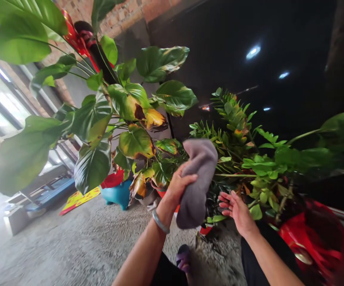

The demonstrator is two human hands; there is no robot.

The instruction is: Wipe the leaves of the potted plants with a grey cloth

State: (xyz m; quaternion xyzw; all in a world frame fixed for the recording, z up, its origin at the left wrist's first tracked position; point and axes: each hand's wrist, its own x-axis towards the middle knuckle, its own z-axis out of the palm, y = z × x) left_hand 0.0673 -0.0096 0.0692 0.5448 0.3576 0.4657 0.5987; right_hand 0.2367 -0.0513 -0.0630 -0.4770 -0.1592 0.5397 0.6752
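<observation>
A grey cloth (198, 182) hangs bunched from my left hand (176, 184), whose thumb presses on it in front of the plants. A bangle circles that wrist. My right hand (239, 210) is to the right of the cloth, fingers apart and holding nothing. It is close to a plant with small green leaves (261, 167). On the left rises a tall plant with broad leaves (136, 103), several of them yellowed and browned at the edges. The cloth covers part of the foliage behind it.
A teal pot (116, 194) stands on the rough concrete floor (85, 242), near a yellow and red mat (79, 200). Red wrapping (312, 234) is at the lower right. Behind the plants is a dark glossy panel (219, 43) with light reflections. A sandalled foot (184, 256) shows below.
</observation>
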